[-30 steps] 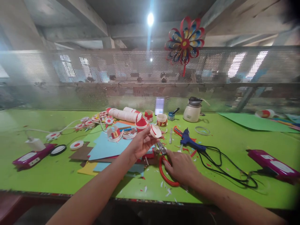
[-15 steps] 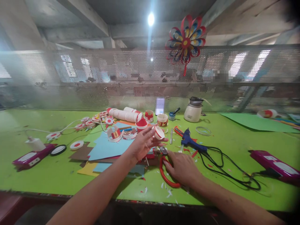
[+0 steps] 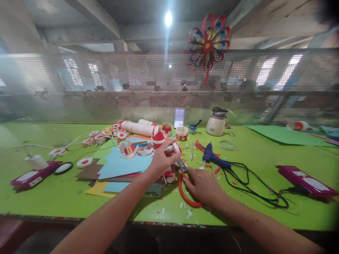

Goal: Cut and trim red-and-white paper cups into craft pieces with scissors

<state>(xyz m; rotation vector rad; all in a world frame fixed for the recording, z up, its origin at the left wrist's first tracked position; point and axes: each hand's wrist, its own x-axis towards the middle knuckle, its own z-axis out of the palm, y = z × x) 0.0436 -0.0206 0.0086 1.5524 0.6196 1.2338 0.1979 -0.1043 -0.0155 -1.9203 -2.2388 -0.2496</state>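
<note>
My left hand (image 3: 162, 159) holds a small white paper cup piece with red trim (image 3: 177, 147) between thumb and fingers, a little above the green table (image 3: 53, 190). My right hand (image 3: 205, 185) grips the red-handled scissors (image 3: 185, 187), whose blades point up toward the cup piece and lie just below it. Sheets of blue, brown and yellow paper (image 3: 119, 165) lie under and left of my left hand.
A blue glue gun (image 3: 213, 158) with a black cord lies right of the scissors. Magenta boxes sit at the far left (image 3: 33, 175) and far right (image 3: 307, 180). Stacked cups (image 3: 139, 128), a white pot (image 3: 216, 123), a phone (image 3: 179, 118) and paper scraps crowd the back.
My left hand has lowered the cup piece toward the scissor blades and closed around it more. My right hand stays on the scissors' handles.
</note>
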